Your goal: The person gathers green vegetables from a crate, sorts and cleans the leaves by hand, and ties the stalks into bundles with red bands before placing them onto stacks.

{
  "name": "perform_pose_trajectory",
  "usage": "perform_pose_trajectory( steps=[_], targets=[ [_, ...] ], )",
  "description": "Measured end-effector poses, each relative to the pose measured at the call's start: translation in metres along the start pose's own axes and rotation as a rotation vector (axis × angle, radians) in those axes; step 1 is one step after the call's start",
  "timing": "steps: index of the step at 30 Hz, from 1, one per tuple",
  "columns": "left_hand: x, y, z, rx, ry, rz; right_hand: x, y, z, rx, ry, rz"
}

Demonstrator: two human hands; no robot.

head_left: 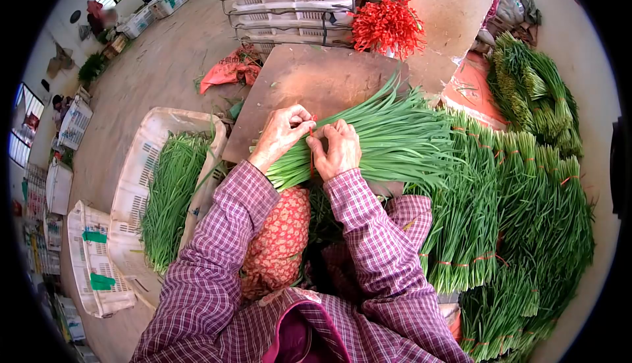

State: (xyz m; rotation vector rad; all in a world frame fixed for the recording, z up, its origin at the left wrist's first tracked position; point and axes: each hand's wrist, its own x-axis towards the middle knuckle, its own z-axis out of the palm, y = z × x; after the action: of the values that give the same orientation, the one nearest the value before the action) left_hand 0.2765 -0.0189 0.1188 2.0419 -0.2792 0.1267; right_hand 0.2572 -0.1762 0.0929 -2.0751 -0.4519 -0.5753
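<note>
A thick bunch of green chives [395, 132] lies across the brown board [316, 73], its pale cut ends pointing left and its leaf tips spreading right. Around it runs a thin red tie [313, 126]. My left hand [283, 132] pinches the tie on top of the bunch with thumb and forefinger. Close beside it, my right hand [338, 150] is closed with curled fingers at the same tie, resting on the leaves. What exactly the right fingertips grip is partly hidden.
Tied chive bunches [474, 198] are piled at the right. Loose chives [174, 192] fill a white crate [131, 165] on the left. Red ties [388, 26] hang in a cluster by the pillar [447, 21]. Stacked crates [289, 1] stand behind the board.
</note>
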Motion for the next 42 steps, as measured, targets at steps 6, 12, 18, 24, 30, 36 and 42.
perform_pose_trajectory(
  steps=[6, 12, 18, 24, 30, 36, 42],
  targets=[
    [-0.01, 0.002, 0.006, -0.024, 0.039, 0.007, -0.001, -0.003, -0.005, -0.108, -0.038, 0.044],
    [-0.013, 0.001, 0.007, -0.046, 0.048, 0.018, 0.006, -0.001, -0.006, -0.155, -0.143, 0.128],
    [-0.018, 0.005, 0.004, -0.01, 0.027, 0.06, 0.014, -0.007, -0.011, -0.211, -0.211, 0.183],
    [-0.023, 0.007, 0.004, 0.03, 0.032, 0.083, 0.018, -0.008, -0.012, -0.215, -0.247, 0.213],
    [-0.026, 0.009, 0.007, 0.125, 0.042, 0.1, 0.019, -0.006, -0.015, -0.194, -0.264, 0.195],
    [-0.038, 0.019, 0.001, 0.253, -0.042, 0.255, 0.013, 0.003, -0.011, -0.142, -0.234, 0.156],
    [-0.044, 0.019, 0.004, 0.277, -0.053, 0.223, 0.001, -0.012, -0.013, -0.21, -0.079, 0.073]
  ],
)
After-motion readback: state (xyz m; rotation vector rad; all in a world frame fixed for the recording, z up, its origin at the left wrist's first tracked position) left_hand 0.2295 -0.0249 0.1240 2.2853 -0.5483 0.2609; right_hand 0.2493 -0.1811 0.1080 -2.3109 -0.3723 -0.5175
